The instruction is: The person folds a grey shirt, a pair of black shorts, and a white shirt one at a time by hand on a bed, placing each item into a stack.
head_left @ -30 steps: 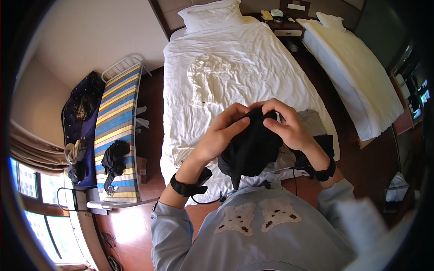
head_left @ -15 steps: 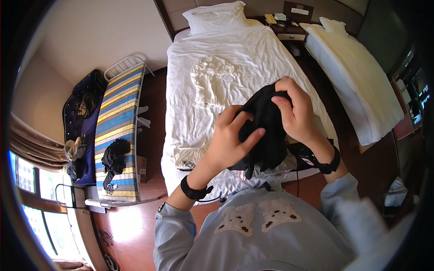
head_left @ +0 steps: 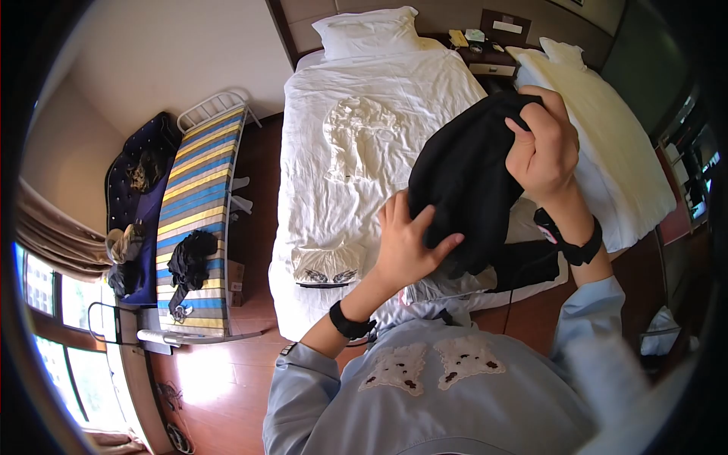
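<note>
A black cloth hangs spread between my two hands, above the near right part of the white bed. My right hand pinches its upper right edge. At the cloth's lower left side is my left hand, its thumb and fingers around the edge. Below the cloth lie a folded black piece and a pale grey item. A cream garment is laid out on the bed, and a folded cream piece with a dark print sits near its front edge.
To the left stands a striped cot with black clothing on it, beside a dark tufted sofa holding clothes. A second bed is at the right, and a nightstand stands between the beds.
My right hand has moved up and right, and my left hand slightly right. The bunched black cloth is now stretched wider. More of the black piece below shows.
</note>
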Motion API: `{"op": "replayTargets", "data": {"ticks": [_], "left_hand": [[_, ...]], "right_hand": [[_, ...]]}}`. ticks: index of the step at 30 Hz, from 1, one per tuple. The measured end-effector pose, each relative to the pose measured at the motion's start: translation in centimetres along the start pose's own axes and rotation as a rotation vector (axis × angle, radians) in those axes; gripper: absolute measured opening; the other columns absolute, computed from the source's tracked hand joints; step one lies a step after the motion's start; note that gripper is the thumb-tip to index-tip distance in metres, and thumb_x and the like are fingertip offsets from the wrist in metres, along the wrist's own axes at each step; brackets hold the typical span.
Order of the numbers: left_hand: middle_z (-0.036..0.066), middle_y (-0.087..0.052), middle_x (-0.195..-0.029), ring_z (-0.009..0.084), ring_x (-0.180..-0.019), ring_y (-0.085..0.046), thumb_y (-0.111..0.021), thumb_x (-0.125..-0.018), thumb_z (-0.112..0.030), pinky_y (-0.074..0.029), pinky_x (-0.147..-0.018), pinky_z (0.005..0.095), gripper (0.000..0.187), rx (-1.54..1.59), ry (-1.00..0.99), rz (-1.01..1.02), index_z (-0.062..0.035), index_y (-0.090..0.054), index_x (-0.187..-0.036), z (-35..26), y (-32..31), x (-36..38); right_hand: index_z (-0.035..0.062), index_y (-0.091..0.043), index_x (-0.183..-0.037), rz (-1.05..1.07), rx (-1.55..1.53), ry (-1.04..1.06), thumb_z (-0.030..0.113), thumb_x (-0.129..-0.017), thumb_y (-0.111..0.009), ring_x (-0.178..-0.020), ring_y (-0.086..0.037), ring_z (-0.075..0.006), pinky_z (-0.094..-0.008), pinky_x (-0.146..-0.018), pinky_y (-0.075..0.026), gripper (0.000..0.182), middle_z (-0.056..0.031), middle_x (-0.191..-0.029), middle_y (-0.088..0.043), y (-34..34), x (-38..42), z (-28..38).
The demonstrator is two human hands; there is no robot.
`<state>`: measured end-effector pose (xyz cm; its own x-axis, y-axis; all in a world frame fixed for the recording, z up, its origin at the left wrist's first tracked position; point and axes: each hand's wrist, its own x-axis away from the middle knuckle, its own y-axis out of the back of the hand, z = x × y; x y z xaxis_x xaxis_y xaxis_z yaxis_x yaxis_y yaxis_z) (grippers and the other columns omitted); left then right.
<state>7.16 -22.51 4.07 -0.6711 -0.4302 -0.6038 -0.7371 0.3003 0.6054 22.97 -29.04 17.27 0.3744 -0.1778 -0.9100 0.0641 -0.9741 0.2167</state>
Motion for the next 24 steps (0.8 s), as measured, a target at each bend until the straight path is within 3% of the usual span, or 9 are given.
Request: {"op": "replayTargets", "data": {"ticks": [5, 6, 9, 11, 14, 18, 20, 23, 24], "left_hand": [[0.023, -0.039, -0.093, 0.0358, -0.083, -0.039, -0.063, -0.066, -0.019, -0.031, -0.072, 0.0404, 0.021, 0.076, -0.067, -0.091, -0.0030, -0.053, -0.075, -0.6, -1.1, 0.5], [0.022, -0.039, -0.092, 0.0325, -0.081, -0.041, -0.061, -0.067, -0.010, -0.033, -0.069, 0.0379, 0.015, 0.081, -0.105, -0.119, -0.0015, -0.052, -0.076, -1.3, -0.4, 0.4], [0.018, -0.038, -0.092, 0.0295, -0.077, -0.041, -0.058, -0.069, -0.005, -0.036, -0.065, 0.0327, 0.018, 0.288, -0.133, -0.153, 0.0034, -0.050, -0.082, -1.5, 0.0, 0.7], [0.018, -0.038, -0.089, 0.0276, -0.073, -0.042, -0.058, -0.068, -0.003, -0.036, -0.062, 0.0313, 0.016, 0.276, -0.111, -0.188, 0.0046, -0.047, -0.078, -2.0, 0.8, 0.4], [0.017, -0.039, -0.087, 0.0261, -0.070, -0.043, -0.058, -0.067, -0.002, -0.037, -0.060, 0.0307, 0.016, 0.303, -0.117, -0.179, 0.0047, -0.046, -0.075, -2.3, 1.6, -0.2], [0.017, -0.039, -0.090, 0.0250, -0.073, -0.045, -0.059, -0.067, 0.002, -0.040, -0.064, 0.0294, 0.016, 0.271, -0.297, -0.183, 0.0044, -0.047, -0.076, -2.6, 2.3, -0.8], [0.017, -0.039, -0.092, 0.0260, -0.075, -0.046, -0.057, -0.066, 0.003, -0.041, -0.065, 0.0302, 0.015, 0.280, -0.290, -0.197, 0.0040, -0.047, -0.077, -2.9, 2.9, -1.5], [0.019, -0.043, -0.092, 0.0303, -0.080, -0.048, -0.050, -0.065, 0.008, -0.041, -0.069, 0.0312, 0.015, 0.343, -0.137, -0.226, 0.0041, -0.048, -0.079, -3.1, 3.6, -3.2], [0.019, -0.044, -0.090, 0.0310, -0.079, -0.049, -0.047, -0.064, 0.009, -0.041, -0.069, 0.0313, 0.017, 0.396, -0.047, -0.225, 0.0041, -0.048, -0.080, -3.0, 3.7, -3.7]], "right_hand": [[0.0024, -0.046, -0.080, 0.035, 0.068, 0.131, -0.003, -0.059, -0.062, -0.054, -0.053, -0.0236, -0.0286, -0.045, -0.043, 0.027, -0.0116, -0.075, -0.053, 0.5, -1.4, -2.0], [0.0025, -0.047, -0.080, 0.067, 0.086, 0.153, -0.003, -0.059, -0.062, -0.055, -0.053, -0.0234, -0.0285, -0.046, -0.043, 0.026, -0.0110, -0.074, -0.052, 0.7, -1.6, -2.8], [0.0035, -0.046, -0.079, 0.115, 0.128, 0.233, -0.001, -0.061, -0.061, -0.056, -0.053, -0.0229, -0.0285, -0.048, -0.044, 0.024, -0.0085, -0.074, -0.052, 0.7, -2.4, -4.8], [0.0034, -0.046, -0.080, 0.161, 0.155, 0.262, 0.000, -0.062, -0.060, -0.056, -0.053, -0.0224, -0.0288, -0.048, -0.044, 0.023, -0.0082, -0.076, -0.052, 0.7, -2.4, -6.2], [-0.0008, -0.041, -0.087, 0.247, 0.113, 0.315, -0.010, -0.059, -0.059, -0.056, -0.052, -0.0285, -0.0300, -0.047, -0.043, 0.035, -0.0187, -0.085, -0.052, 0.7, -2.7, -7.5], [-0.0022, -0.041, -0.075, 0.253, 0.027, 0.388, -0.008, -0.057, -0.060, -0.054, -0.050, -0.0276, -0.0313, -0.045, -0.041, 0.027, -0.0186, -0.083, -0.051, 0.4, -4.8, -7.2], [-0.0030, -0.040, -0.066, 0.347, 0.043, 0.398, -0.006, -0.054, -0.061, -0.052, -0.048, -0.0275, -0.0318, -0.044, -0.040, 0.025, -0.0188, -0.082, -0.050, 0.9, -5.6, -6.6], [0.0025, -0.044, -0.077, 0.260, -0.140, 0.550, 0.002, -0.058, -0.061, -0.056, -0.053, -0.0216, -0.0271, -0.045, -0.044, 0.025, -0.0116, -0.078, -0.051, 0.7, -6.3, -6.3], [0.0021, -0.042, -0.077, 0.275, -0.172, 0.592, 0.003, -0.056, -0.061, -0.056, -0.053, -0.0221, -0.0268, -0.044, -0.044, 0.028, -0.0141, -0.078, -0.051, 0.8, -6.4, -6.0]]}}
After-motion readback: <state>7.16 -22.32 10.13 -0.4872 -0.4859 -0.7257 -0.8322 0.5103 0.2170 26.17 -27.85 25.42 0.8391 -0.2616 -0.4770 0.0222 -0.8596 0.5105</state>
